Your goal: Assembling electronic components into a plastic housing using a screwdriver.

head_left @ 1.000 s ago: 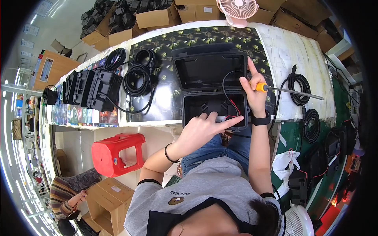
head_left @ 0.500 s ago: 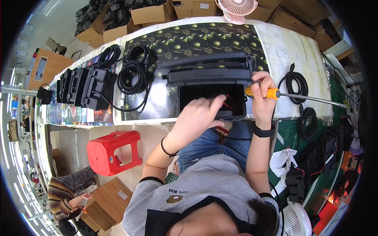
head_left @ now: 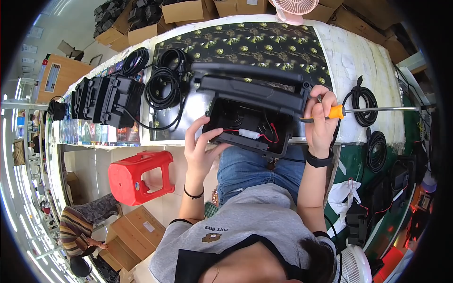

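An open black plastic box is tilted at the table's front edge, its lid raised on the far side. Inside lie thin red wires and a small white connector. My left hand grips the box's left front corner, fingers over the rim and the thumb along its near wall. In my right hand, an orange-handled screwdriver is held with its long metal shaft pointing right. That hand is also against the box's right side by the lid; its exact contact there is partly hidden.
Several closed black boxes stand in a row on the left, beside coiled black cables. More coils lie right. A pink fan stands at the back. A red stool is below left; another person bends near cartons.
My left hand has moved from over the box's opening to its left front corner. The box has tilted, bringing the white connector and wires inside into view.
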The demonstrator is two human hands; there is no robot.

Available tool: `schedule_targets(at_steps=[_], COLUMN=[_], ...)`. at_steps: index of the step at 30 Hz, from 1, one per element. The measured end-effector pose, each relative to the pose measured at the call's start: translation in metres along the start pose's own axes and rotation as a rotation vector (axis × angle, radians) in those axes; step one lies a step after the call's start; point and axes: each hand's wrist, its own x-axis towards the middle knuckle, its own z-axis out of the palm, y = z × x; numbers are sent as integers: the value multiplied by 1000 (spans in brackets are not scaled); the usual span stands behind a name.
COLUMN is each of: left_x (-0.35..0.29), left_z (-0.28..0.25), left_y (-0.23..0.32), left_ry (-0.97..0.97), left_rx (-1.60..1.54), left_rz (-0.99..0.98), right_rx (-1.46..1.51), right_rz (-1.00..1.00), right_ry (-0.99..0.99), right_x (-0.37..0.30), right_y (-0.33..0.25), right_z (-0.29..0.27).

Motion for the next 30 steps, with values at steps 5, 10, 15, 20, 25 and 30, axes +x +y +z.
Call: schedule_targets(at_steps=[5, 10, 15, 20, 25, 30], left_x=[-18, -11, -2, 19, 37, 38], left_z=[12, 18, 32, 33, 29, 32], left_y=[-10, -5, -5, -1, 0, -5], left_ry=[123, 137, 228, 202, 164, 137], left_rx=[99, 94, -219, -169, -233, -167], left_rz=[14, -18, -181, -195, -236, -136], right_rx=[-51, -285, -383, -509, -570, -553], right_rz=[30, 19, 21, 59, 85, 123], right_ry=[-36, -72, -71, -112, -118, -99], right_x=[2, 6, 12, 11, 12, 8], right_y=[-4, -11, -11, -6, -8, -8], right_z=[5, 10, -1, -9, -9, -8])
